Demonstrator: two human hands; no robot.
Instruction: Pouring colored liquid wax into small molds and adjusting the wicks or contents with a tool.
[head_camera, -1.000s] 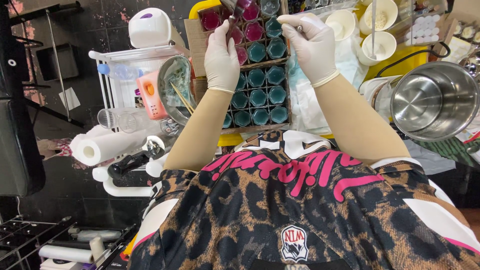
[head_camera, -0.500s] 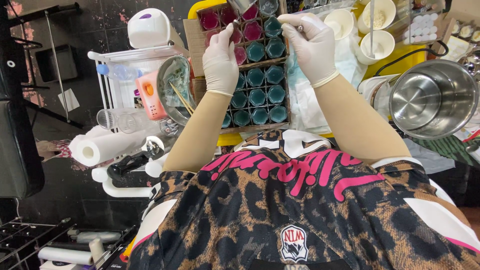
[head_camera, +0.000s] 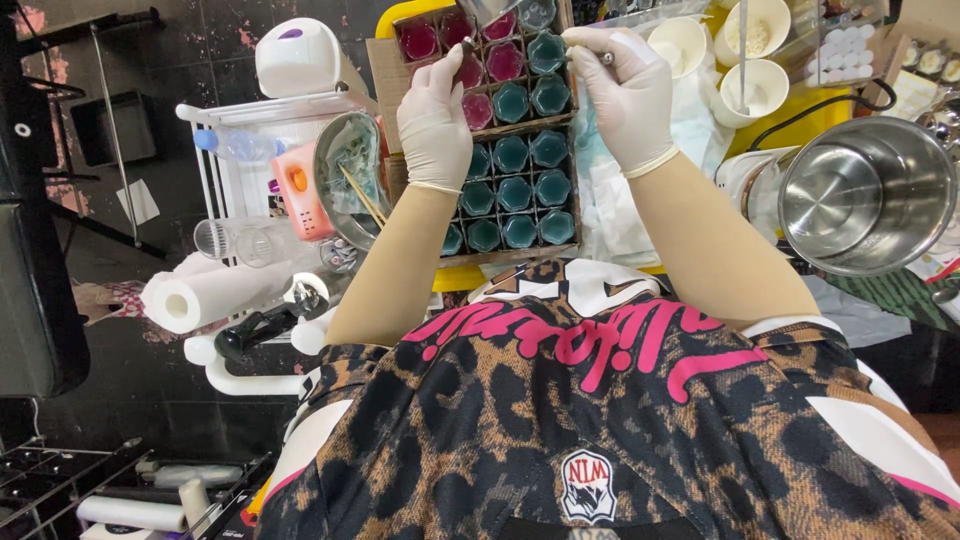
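Over the tray: both gloved hands work above a cardboard tray of small hexagonal moulds (head_camera: 512, 160), which lies at the middle top of the view on a yellow surface (head_camera: 455, 278)

Left hand: the left hand (head_camera: 437, 118) in a pale latex glove hangs over the tray's left columns; its fingers are pinched round a thin stick-like thing (head_camera: 466, 45) near the dark-red cells; what that thing is cannot be told

Right hand: the right hand (head_camera: 622, 88), gloved alike, is clenched on a small metal tool (head_camera: 598, 58) whose tip points left toward the tray's upper right corner; the glove cuff ends at a tan sleeve

Tray contents: upper cells hold dark-red and pink fill (head_camera: 505, 62); lower rows hold teal fill (head_camera: 514, 193); each cell keeps to its own cardboard compartment

Just left of the tray: a steel bowl with wooden sticks (head_camera: 350, 170) touches the tray's left edge; beside it stands an orange and white plastic bottle (head_camera: 298, 190) on a white wire rack (head_camera: 222, 150)

Further left: a white paper towel roll (head_camera: 205, 295) lies on its side; a white domed lamp (head_camera: 300, 60) sits above the rack

Right of the tray: crumpled white plastic (head_camera: 610, 200) lies under the right forearm; white cups (head_camera: 745, 60) stand behind it; a large stainless steel pot (head_camera: 865, 195) stands well apart at the right edge

Nearest the camera: a leopard-print garment with pink lettering (head_camera: 570, 420) fills the lower frame
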